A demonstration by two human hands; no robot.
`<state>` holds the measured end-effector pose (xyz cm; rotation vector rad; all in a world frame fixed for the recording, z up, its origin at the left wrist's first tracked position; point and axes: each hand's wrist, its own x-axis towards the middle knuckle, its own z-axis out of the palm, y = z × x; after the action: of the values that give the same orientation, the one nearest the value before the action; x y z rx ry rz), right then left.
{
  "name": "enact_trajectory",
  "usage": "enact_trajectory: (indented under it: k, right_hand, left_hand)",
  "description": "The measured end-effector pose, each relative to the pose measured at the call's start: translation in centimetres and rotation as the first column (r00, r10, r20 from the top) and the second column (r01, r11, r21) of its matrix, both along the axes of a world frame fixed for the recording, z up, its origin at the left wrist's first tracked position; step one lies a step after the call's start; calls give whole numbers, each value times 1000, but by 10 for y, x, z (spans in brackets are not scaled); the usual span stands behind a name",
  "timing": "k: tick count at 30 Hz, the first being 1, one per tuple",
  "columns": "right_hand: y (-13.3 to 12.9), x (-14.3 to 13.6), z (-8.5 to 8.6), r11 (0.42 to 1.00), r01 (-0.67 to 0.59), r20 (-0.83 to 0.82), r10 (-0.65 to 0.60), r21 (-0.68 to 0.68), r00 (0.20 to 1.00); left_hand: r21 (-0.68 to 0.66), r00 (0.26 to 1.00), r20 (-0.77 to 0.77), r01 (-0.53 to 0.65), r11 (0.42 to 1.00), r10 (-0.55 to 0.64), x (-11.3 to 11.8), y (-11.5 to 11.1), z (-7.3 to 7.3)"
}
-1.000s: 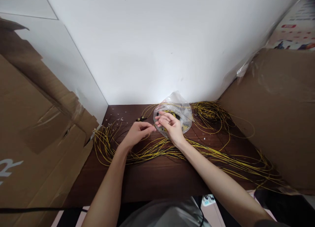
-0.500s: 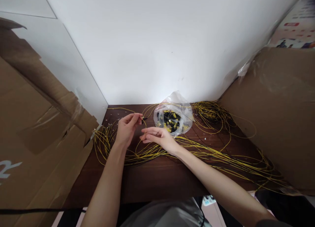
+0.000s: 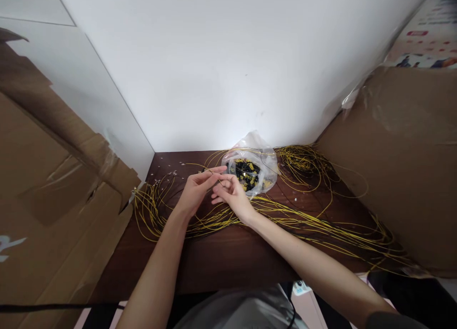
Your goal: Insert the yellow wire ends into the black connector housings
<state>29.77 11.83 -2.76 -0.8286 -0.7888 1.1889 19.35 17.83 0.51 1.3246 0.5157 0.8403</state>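
Observation:
My left hand (image 3: 197, 190) and my right hand (image 3: 233, 196) meet above the dark wooden tabletop, just left of the plastic bag. A thin yellow wire (image 3: 195, 164) runs into the left hand, its loose end pointing left. Thumb and fingers of the left hand pinch this wire, the fingertips reaching toward the bag. The right hand grips the same wire between thumb and forefinger, its other fingers curled. Fingers hide the exact spot where they hold it. Below both hands lies a long bundle of yellow and black wires (image 3: 321, 224).
The clear plastic bag (image 3: 266, 164) holds small black and yellow pieces. Behind it to the right is a tangled wire coil (image 3: 300, 160). Cardboard boxes stand at left (image 3: 64, 186) and right (image 3: 400, 153); a white wall (image 3: 200, 72) closes the back. Small scraps dot the tabletop (image 3: 214, 267).
Both hands have come together, the left moving right and the right shifting slightly up. The wire's loose end now trails left of the left hand. The view has shifted slightly.

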Motion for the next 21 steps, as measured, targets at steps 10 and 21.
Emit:
enact_trajectory:
  k: [10,21]
  right_hand:
    - [-1,4,5,994,-105,81,102,28,991]
    - [-5,13,8,965,-257,17,258,-51,966]
  left_hand:
    - [-304,984,163,120,945,-73,2,16,-19]
    - [-479,867,439,2,878,238,-4,38,-21]
